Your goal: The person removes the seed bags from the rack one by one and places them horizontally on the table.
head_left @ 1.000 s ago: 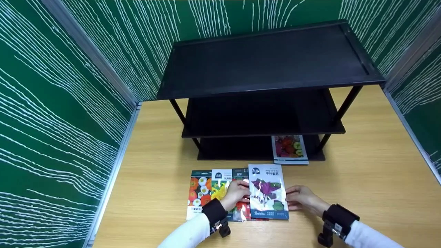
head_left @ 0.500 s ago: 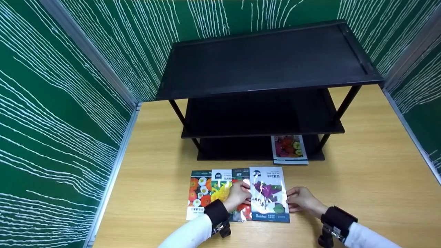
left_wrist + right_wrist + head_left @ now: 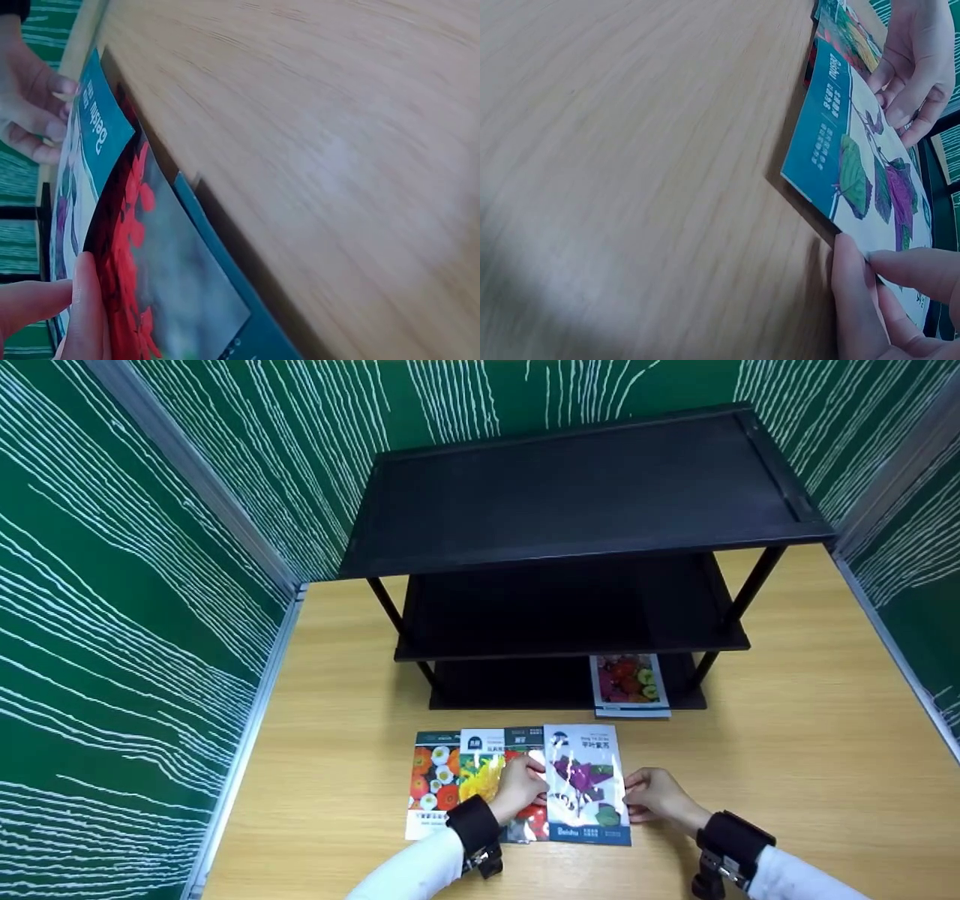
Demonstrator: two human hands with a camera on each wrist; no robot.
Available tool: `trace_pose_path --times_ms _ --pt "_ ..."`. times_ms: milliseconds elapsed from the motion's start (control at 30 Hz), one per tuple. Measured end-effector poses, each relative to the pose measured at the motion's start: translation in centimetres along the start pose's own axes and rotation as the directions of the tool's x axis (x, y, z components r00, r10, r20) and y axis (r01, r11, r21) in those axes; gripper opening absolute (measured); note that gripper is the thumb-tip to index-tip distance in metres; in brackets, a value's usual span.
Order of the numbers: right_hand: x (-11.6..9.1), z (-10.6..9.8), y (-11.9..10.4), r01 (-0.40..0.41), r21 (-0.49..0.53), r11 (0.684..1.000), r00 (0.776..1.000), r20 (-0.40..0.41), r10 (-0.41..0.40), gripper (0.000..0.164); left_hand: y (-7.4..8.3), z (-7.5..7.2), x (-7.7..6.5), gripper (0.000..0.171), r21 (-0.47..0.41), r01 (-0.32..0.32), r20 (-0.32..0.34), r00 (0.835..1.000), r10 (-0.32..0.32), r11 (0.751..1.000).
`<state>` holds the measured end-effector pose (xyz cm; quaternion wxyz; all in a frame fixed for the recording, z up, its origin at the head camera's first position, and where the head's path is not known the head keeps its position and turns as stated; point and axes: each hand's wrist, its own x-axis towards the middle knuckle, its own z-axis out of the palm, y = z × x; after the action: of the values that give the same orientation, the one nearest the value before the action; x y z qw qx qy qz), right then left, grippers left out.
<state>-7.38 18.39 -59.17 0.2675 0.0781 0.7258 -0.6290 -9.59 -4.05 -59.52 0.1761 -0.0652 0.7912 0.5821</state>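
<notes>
Between my hands lies a white seed packet with purple leaves and a blue-green bottom band [image 3: 583,780]. My right hand [image 3: 664,799] pinches its right edge between thumb and fingers, as the right wrist view shows up close. At the left edge, my left hand [image 3: 517,789] pinches with thumb and fingertips. Beneath that hand is a red-flowered packet [image 3: 176,247], partly covered by the white one. Farther left, a yellow-flowered packet [image 3: 478,780] and an orange-and-white flowered packet [image 3: 433,780] overlap in the same row.
Behind the packets stands a black three-tier rack [image 3: 585,495]. On its bottom shelf, toward the right, another flowered packet [image 3: 631,682] juts past the front edge. Green panels with white streaks [image 3: 135,607] border the wooden table [image 3: 330,750] at the back and sides.
The white packet has come slightly toward me and to the right, its bottom edge now roughly level with the row. Both hands moved along with it a little. The other packets stay put.
</notes>
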Motion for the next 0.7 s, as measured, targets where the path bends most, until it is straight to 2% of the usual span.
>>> trace_pose_path --times_ms 200,533,700 --pt "0.07 0.06 0.04 0.001 -0.017 1.0 1.0 -0.011 -0.001 0.023 -0.05 0.01 0.01 0.018 0.043 -0.005 -0.005 1.0 0.005 0.999" --pt "-0.06 0.04 -0.11 -0.014 -0.068 0.998 0.999 -0.049 0.011 0.023 -0.01 -0.03 0.0 0.015 0.038 0.001 -0.008 1.0 -0.001 0.999" --pt "-0.27 -0.33 -0.5 -0.01 -0.073 0.997 0.999 -0.043 0.007 0.023 0.33 -0.31 -0.15 0.005 0.017 0.036 0.012 0.999 -0.036 0.999"
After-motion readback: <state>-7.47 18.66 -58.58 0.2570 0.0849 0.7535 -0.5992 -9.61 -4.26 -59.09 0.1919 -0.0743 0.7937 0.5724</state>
